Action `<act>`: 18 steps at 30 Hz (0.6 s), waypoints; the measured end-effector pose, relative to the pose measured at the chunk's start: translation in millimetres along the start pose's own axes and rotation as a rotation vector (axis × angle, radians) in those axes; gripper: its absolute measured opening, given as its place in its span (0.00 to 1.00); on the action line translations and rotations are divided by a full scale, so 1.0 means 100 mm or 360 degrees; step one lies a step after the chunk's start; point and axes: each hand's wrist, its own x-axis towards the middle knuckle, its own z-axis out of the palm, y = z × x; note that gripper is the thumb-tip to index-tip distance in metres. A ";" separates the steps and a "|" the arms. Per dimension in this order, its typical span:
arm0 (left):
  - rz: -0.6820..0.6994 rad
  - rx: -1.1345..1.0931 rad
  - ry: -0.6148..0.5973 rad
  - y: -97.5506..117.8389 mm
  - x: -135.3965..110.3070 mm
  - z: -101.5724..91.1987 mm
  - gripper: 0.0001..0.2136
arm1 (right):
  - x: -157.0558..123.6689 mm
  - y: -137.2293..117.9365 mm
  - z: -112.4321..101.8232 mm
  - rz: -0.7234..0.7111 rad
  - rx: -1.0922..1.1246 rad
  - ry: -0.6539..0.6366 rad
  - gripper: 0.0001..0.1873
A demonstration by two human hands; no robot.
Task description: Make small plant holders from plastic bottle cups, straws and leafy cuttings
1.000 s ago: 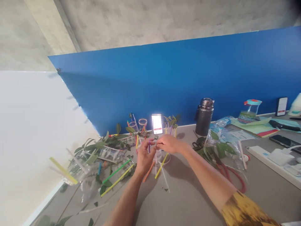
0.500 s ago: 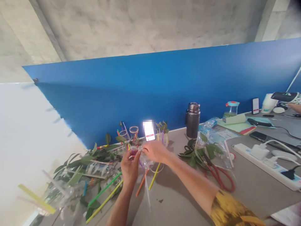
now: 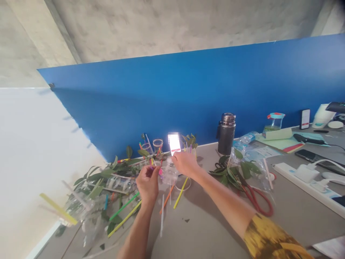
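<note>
In the head view, my left hand (image 3: 148, 182) is closed, thumb and fingertips pinched together at a small purple-and-pink piece (image 3: 161, 171), mostly covered by the fingers. Beside it my right hand (image 3: 185, 163) grips the upper edge of a crumpled clear plastic piece (image 3: 169, 174), which hangs between the two hands. Under the hands lie an orange straw (image 3: 166, 200), a yellow straw (image 3: 180, 193) and a white straw (image 3: 162, 217). A clear ring-shaped rim (image 3: 185, 187) shows below my right wrist. A lit phone (image 3: 175, 144) stands just behind the hands.
Leafy sprigs, straws and clear bottles (image 3: 118, 181) crowd the left. Red-handled scissors (image 3: 258, 201) lie beside leaves at right, before a dark thermos (image 3: 226, 133). A power strip (image 3: 304, 183) lies farther right. A blue partition (image 3: 167, 97) closes off the back.
My hands have moved slightly apart, leaving the clear plastic piece more exposed in my right hand. The view has shifted a little, and a white straw appears farther left.
</note>
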 end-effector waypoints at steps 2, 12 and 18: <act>-0.0025 0.0009 0.0103 -0.02 0.07 -0.05 0.13 | 0.01 0.05 -0.01 0.0037 0.0030 0.0005 0.13; -0.0119 0.0118 0.0121 -0.24 0.17 -0.06 0.08 | -0.01 0.14 -0.08 -0.0101 0.0246 0.0097 0.15; 0.0228 0.0365 0.0166 -0.25 0.16 -0.11 0.09 | 0.00 0.16 -0.06 -0.0160 0.0521 0.0202 0.14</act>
